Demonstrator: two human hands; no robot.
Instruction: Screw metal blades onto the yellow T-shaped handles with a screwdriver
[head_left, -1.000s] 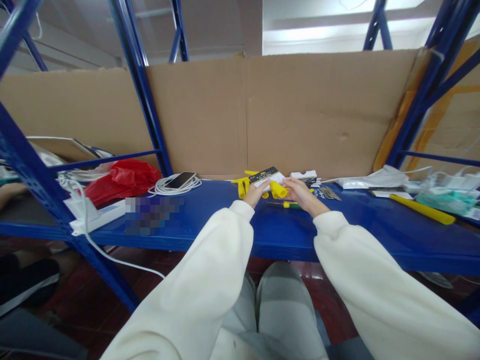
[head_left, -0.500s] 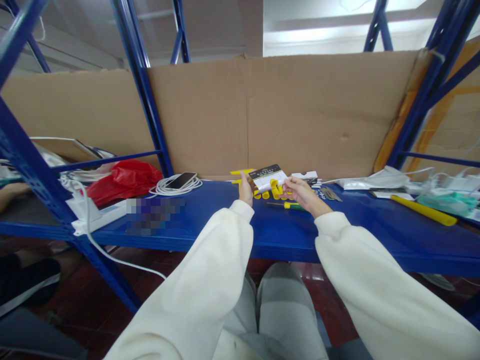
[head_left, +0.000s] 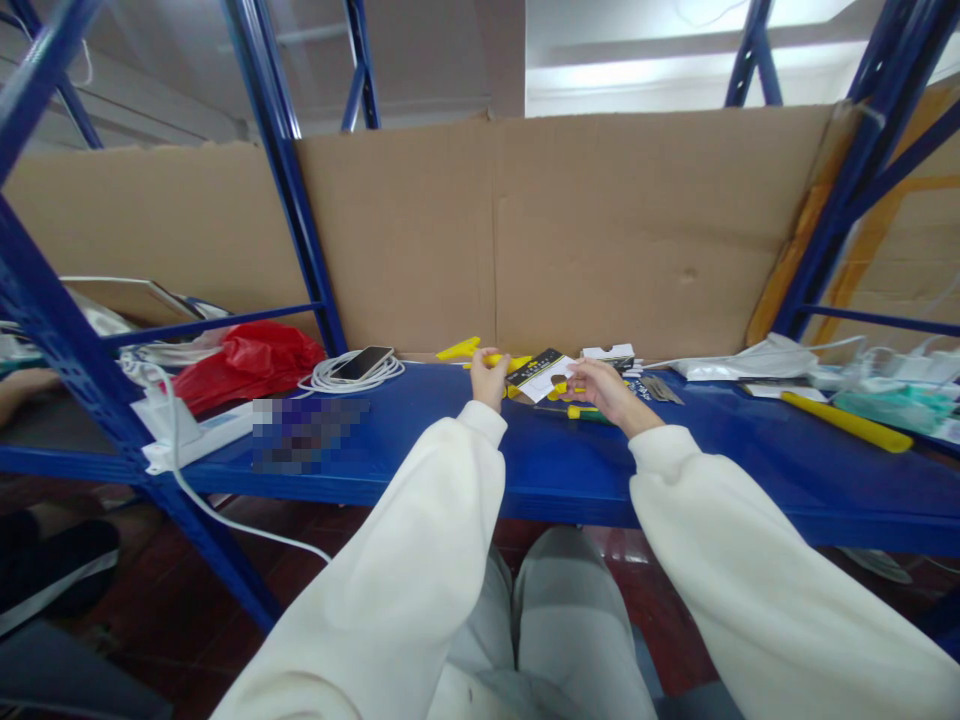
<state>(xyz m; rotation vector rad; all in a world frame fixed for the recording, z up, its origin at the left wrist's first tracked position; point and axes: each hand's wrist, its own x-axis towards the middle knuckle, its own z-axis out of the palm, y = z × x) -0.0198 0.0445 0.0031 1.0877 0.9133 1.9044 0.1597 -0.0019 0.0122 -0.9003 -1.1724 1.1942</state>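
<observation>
My right hand point(head_left: 604, 388) pinches a black-and-white printed card point(head_left: 546, 376) by its right end, and the card tilts over the blue shelf. Some yellow shows at the card's lower edge, close to my right fingers. Left of the card, my left hand point(head_left: 489, 382) is closed at the fingertips on a yellow piece point(head_left: 517, 363), whose exact kind I cannot make out. Behind that hand lies another yellow part point(head_left: 457, 349). A screwdriver with a yellow and green handle point(head_left: 585, 412) rests below the card, its shaft pointing left.
A small white box point(head_left: 611, 352) and flat grey pieces point(head_left: 660, 390) lie to the right, with a yellow tube point(head_left: 847, 420) farther over. On the left are a phone point(head_left: 363, 362) on a coiled white cable, a red bag point(head_left: 262, 358) and a white power strip point(head_left: 217, 432). Cardboard point(head_left: 600, 230) stands behind.
My left hand has let go of the card's left end and now closes on yellow material beside it. The card has turned and tilted in my right hand, which stays in place.
</observation>
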